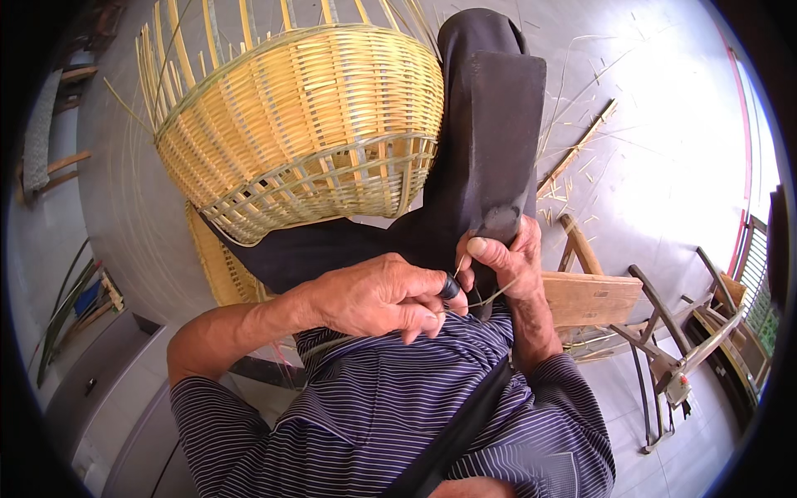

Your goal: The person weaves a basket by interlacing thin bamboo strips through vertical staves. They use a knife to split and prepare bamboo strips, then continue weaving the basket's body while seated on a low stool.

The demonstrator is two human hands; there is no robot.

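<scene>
Between my two hands runs a thin strip [498,294], likely bamboo, bent into a small loose curve near my waist. My left hand [392,299] pinches it with its fingertips; one finger wears a black band or tape. Thumb and fingers of my right hand [504,258] close on the strip, at the lower end of a dark leather-like pad [507,124] lying along my right leg. A yellow woven bamboo basket [311,106] lies tilted by my left leg, its unwoven stakes [212,31] pointing away from me. A partly open-woven band crosses its side. Neither hand touches it.
Right of me stand a wooden bench [591,299] and a wooden frame [660,330]. Bamboo offcuts and a long split piece [576,149] lie on the floor. Another woven piece [218,258] is under the basket. Green strips [62,311] and a grey cabinet [99,367] are at left.
</scene>
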